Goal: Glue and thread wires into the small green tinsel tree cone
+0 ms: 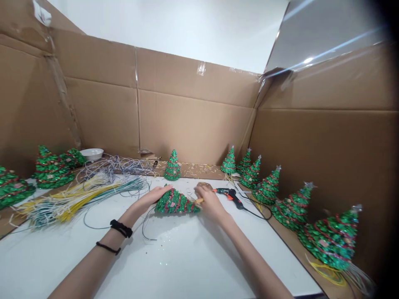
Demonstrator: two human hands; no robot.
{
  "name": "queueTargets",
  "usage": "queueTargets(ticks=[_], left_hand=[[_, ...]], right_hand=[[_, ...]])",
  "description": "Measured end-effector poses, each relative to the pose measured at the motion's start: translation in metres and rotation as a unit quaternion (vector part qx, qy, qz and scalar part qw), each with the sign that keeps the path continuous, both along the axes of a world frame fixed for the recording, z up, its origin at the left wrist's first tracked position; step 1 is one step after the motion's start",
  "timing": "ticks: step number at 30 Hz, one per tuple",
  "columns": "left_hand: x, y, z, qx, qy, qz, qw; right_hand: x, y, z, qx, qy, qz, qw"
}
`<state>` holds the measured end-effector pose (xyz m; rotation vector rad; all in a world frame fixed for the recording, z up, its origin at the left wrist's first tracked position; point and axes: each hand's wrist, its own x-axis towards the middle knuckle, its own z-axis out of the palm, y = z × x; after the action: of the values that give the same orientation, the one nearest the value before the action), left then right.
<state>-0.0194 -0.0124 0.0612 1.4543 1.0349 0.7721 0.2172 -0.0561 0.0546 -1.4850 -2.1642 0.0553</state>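
"How's the left grip (158,194)?"
"Curled round the base of a tinsel Christmas tree (177,202), turned sideways, tip toward the right grip (209,201), which pinches a tan stick (198,200) there."
"Anything close?"
"A glue gun (232,195) just beside the right grip; an upright tree (172,167) behind; loose wires (73,204) farther left."

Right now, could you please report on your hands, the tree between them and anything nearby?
Left hand holding tipped tree by its base. Right hand at its tip, gripping orange stick. Glue gun close beside that hand.
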Motion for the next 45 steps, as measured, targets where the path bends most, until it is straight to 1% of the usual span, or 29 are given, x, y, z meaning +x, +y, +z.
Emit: queueTargets(ticks=[1,3,5,7,10,13,15,17,19,20,21,22,23,24,25,27,28,29,30,32,33,34,36,38,39,40,42,43,45], left_hand=[[0.000,0.000,0.001,0.000,0.015,0.016,1.000],[0.001,0.001,0.003,0.021,0.070,0.051,0.996],[0.002,0.003,0.003,0.077,0.133,0.095,0.984],[0.004,0.004,0.004,0.134,0.196,0.128,0.963],[0.004,0.001,0.007,0.195,0.267,0.148,0.932],[0.002,-0.005,0.012,0.261,0.340,0.179,0.886],[0.001,-0.009,0.016,0.303,0.386,0.219,0.843],[0.003,-0.014,0.019,0.365,0.401,0.250,0.802],[0.010,-0.020,0.021,0.449,0.380,0.247,0.770],[0.015,-0.024,0.022,0.488,0.363,0.227,0.761],[0.021,-0.029,0.021,0.514,0.344,0.198,0.760],[0.027,-0.035,0.020,0.527,0.322,0.163,0.770],[0.034,-0.040,0.018,0.525,0.299,0.126,0.787],[0.041,-0.046,0.016,0.506,0.274,0.098,0.812],[0.047,-0.050,0.013,0.472,0.251,0.080,0.841],[0.056,-0.055,0.008,0.385,0.208,0.062,0.897],[0.059,-0.057,0.006,0.345,0.186,0.060,0.918],[0.061,-0.057,0.004,0.317,0.162,0.061,0.933],[0.062,-0.056,0.003,0.300,0.136,0.064,0.942],[0.063,-0.055,0.002,0.286,0.081,0.077,0.951],[0.062,-0.054,0.003,0.280,0.050,0.087,0.955],[0.062,-0.054,0.003,0.270,0.015,0.101,0.958],[0.062,-0.054,0.006,0.234,-0.052,0.127,0.963],[0.063,-0.056,0.008,0.184,-0.095,0.126,0.970],[0.064,-0.057,0.009,0.159,-0.104,0.111,0.975],[0.065,-0.058,0.009,0.135,-0.107,0.086,0.981],[0.068,-0.060,0.007,0.087,-0.102,0.027,0.991],[0.070,-0.062,0.005,0.065,-0.095,-0.002,0.993],[0.075,-0.064,0.000,0.030,-0.073,-0.055,0.995]], right_hand=[[0.005,0.011,-0.003,-0.030,-0.036,-0.048,0.998],[0.014,0.027,-0.013,-0.050,-0.083,-0.091,0.991],[0.019,0.033,-0.023,-0.048,-0.091,-0.099,0.990],[0.020,0.034,-0.030,-0.043,-0.080,-0.097,0.991],[0.017,0.033,-0.033,-0.041,-0.060,-0.106,0.992],[0.016,0.033,-0.034,-0.046,-0.040,-0.121,0.991],[0.017,0.033,-0.034,-0.050,-0.017,-0.129,0.990],[0.018,0.032,-0.035,-0.048,0.011,-0.135,0.990],[0.019,0.033,-0.035,-0.044,0.037,-0.143,0.988],[0.020,0.033,-0.035,-0.043,0.045,-0.151,0.987],[0.020,0.032,-0.033,-0.043,0.055,-0.157,0.985],[0.020,0.032,-0.031,-0.039,0.077,-0.155,0.984],[0.019,0.031,-0.028,-0.029,0.109,-0.140,0.984],[0.018,0.028,-0.024,-0.013,0.150,-0.108,0.983],[0.015,0.025,-0.019,0.007,0.197,-0.063,0.978],[0.008,0.016,-0.009,0.041,0.288,0.038,0.956],[0.003,0.010,-0.004,0.042,0.319,0.076,0.944],[-0.002,0.004,0.001,0.030,0.343,0.104,0.933],[-0.007,-0.003,0.004,0.003,0.358,0.132,0.925],[-0.014,-0.013,0.010,-0.073,0.372,0.180,0.908],[-0.016,-0.016,0.012,-0.103,0.376,0.194,0.900],[-0.017,-0.018,0.013,-0.115,0.383,0.199,0.895],[-0.015,-0.018,0.016,-0.088,0.420,0.178,0.885],[-0.010,-0.013,0.017,-0.046,0.491,0.140,0.859],[-0.008,-0.011,0.017,-0.045,0.528,0.125,0.839],[-0.006,-0.008,0.017,-0.064,0.559,0.117,0.818],[-0.003,-0.005,0.015,-0.138,0.589,0.121,0.787],[-0.004,-0.004,0.014,-0.179,0.588,0.130,0.778],[-0.007,-0.006,0.012,-0.245,0.565,0.145,0.774]])
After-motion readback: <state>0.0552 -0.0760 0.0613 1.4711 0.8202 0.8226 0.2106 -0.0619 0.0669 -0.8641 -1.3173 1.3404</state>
